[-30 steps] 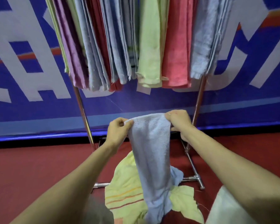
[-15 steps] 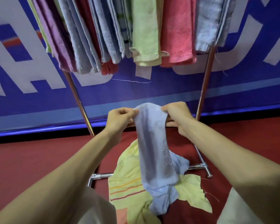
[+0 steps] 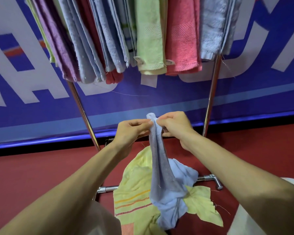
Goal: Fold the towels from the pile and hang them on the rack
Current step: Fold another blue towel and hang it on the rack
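Both hands up in front of the rack [image 3: 210,99], close together. Left hand [image 3: 131,131] pinches the top edge of the blue towel [image 3: 161,175] between thumb and fingertips; right hand [image 3: 175,126] pinches the same edge just beside it, fingers curled. Top of the towel is bunched into a narrow peak between the two grips. The rest hangs down as a long narrow drape, and its lower end looks to be resting crumpled on the yellow towel [image 3: 136,187], though contact is hard to confirm from this angle.

Yellow towel lies spread and wrinkled on the red floor [image 3: 32,180], orange and red stripes showing, over the rack's bottom bar.

Rack's top is full of folded towels hanging side by side: purple towel [image 3: 58,41] at left, several grey-blue ones, a green towel [image 3: 149,39], a pink towel [image 3: 182,39], another grey-blue one at far right. Blue banner [image 3: 32,116] with white letters behind the rack.
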### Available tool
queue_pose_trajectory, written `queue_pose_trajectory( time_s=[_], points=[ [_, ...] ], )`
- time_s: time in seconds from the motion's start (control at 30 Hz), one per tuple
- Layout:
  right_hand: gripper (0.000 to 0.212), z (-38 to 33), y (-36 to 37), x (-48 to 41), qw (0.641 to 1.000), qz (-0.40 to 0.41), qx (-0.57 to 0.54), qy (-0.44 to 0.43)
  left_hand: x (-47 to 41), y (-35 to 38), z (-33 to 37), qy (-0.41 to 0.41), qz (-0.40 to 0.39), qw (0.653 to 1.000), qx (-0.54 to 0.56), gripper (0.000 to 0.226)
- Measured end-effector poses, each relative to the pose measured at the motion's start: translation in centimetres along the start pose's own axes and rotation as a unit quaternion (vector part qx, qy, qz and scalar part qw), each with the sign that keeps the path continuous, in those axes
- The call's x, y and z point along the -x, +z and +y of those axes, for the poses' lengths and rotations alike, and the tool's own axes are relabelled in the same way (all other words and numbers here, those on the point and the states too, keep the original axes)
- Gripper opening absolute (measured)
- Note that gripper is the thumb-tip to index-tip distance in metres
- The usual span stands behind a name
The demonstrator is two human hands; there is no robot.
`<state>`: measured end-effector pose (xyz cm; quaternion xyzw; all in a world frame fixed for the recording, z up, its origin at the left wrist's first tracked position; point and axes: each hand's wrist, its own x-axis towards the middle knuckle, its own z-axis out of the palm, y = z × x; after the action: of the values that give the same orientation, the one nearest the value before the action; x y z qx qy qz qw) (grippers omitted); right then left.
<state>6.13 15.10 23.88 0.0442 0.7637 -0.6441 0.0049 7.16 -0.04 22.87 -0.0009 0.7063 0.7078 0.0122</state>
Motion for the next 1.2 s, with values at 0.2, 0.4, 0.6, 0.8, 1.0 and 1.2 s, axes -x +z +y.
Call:
queue_pose_trajectory(
  time_s=[0.2, 0.4, 0.6, 0.8, 1.0, 1.2],
  points=[
    [0.007, 0.3, -0.2, 0.0, 1.000, -0.009, 0.021, -0.012, 0.1, 0.2, 0.0, -0.017, -0.034, 0.999, 0.035, 0.022],
    [0.031, -0.3, -1.0, 0.8, 0.988, -0.051, 0.116, -0.084, 0.2, -0.7, 0.2, -0.016, -0.055, 0.998, 0.036, 0.023],
    [0.007, -1.0, -2.0, 0.6, 0.979, -0.024, 0.177, -0.095, 0.4, -1.9, 0.3, -0.001, -0.107, 0.994, -0.032, 0.040],
    [0.017, -1.8, -2.8, 0.7, 0.972, -0.126, 0.143, -0.136, 0.2, -2.7, 0.4, 0.038, -0.116, 0.990, -0.076, 0.089],
    [0.025, -2.2, -3.7, 0.5, 0.961, -0.161, 0.134, -0.179, 1.2, -1.5, 1.2, 0.087, -0.149, 0.978, -0.118, 0.031],
    [0.016, -1.4, -4.0, -0.2, 0.962, -0.099, 0.179, -0.180, 1.2, -1.0, 1.6, 0.122, -0.093, 0.980, -0.122, 0.011]
  ],
)
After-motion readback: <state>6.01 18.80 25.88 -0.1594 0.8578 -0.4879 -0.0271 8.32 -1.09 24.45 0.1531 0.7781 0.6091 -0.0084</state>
